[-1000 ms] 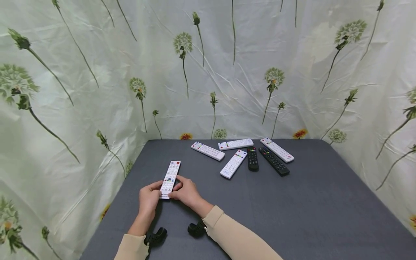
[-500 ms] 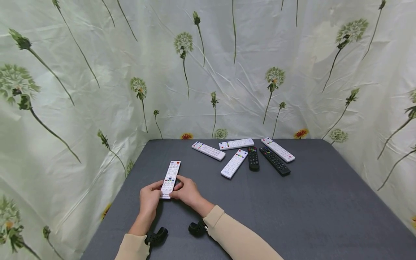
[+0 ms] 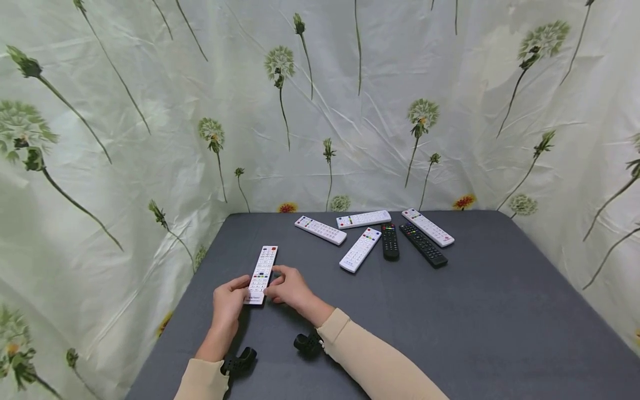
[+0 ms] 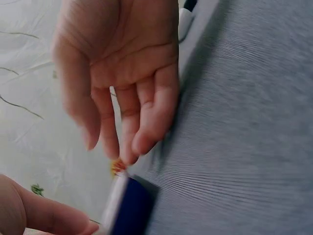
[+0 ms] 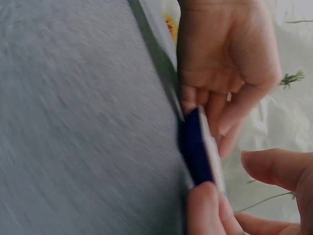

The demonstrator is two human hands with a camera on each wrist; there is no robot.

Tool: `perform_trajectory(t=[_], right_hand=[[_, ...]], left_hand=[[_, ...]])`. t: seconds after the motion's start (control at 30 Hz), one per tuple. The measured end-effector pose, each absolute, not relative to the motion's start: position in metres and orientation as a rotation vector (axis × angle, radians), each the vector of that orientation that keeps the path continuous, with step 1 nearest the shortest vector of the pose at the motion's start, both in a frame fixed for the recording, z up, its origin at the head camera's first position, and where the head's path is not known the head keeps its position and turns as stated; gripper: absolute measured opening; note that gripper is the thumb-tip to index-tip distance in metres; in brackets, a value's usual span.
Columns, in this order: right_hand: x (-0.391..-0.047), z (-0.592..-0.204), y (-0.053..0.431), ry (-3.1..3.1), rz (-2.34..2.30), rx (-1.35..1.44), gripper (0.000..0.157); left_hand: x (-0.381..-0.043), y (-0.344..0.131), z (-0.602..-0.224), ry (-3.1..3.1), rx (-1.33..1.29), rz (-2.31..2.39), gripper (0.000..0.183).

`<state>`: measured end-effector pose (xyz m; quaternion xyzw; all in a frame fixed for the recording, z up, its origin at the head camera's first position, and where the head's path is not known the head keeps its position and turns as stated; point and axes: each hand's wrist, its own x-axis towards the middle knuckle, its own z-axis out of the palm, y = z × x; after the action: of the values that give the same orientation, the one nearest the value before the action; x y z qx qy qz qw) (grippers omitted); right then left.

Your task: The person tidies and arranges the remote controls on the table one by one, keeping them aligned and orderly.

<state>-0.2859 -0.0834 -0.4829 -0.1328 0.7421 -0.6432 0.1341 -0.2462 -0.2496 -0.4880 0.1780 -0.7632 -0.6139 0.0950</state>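
A slim white remote control [image 3: 262,273] lies lengthwise, close over the grey table at the left. My left hand [image 3: 229,308] grips its near left edge, thumb by the corner. My right hand [image 3: 296,290] is at its right side, thumb off the remote and index fingertip right by the edge. In the left wrist view my right hand [image 4: 124,83] has relaxed fingers and a gap shows before the blue-sided remote [image 4: 128,208]. In the right wrist view the right thumb [image 5: 274,166] stands apart from the remote.
Farther back lie white remotes [image 3: 320,230], [image 3: 360,250] and black remotes [image 3: 389,241], [image 3: 423,245], with more white ones [image 3: 363,219], [image 3: 428,228] behind. A flowered curtain [image 3: 360,122] hangs behind the table [image 3: 400,333].
My right hand has eased right, its thumb coming off the remote's near end. The left hand and the remote stay nearly where they were.
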Motion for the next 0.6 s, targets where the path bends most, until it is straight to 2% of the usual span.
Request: perform_trajectory(t=[0.3, 0.6], right_hand=[[-0.319, -0.443, -0.045, 2.452, -1.668, -0.496, 0.047], [-0.357, -0.416, -0.003, 2.653, -1.511, -0.468, 0.043]], left_hand=[[-0.245, -0.250, -0.455, -2.244, 0.492, -1.788, 0.051], [-0.269, -0.205, -0.426, -2.209, 0.313, -1.903, 0.048]])
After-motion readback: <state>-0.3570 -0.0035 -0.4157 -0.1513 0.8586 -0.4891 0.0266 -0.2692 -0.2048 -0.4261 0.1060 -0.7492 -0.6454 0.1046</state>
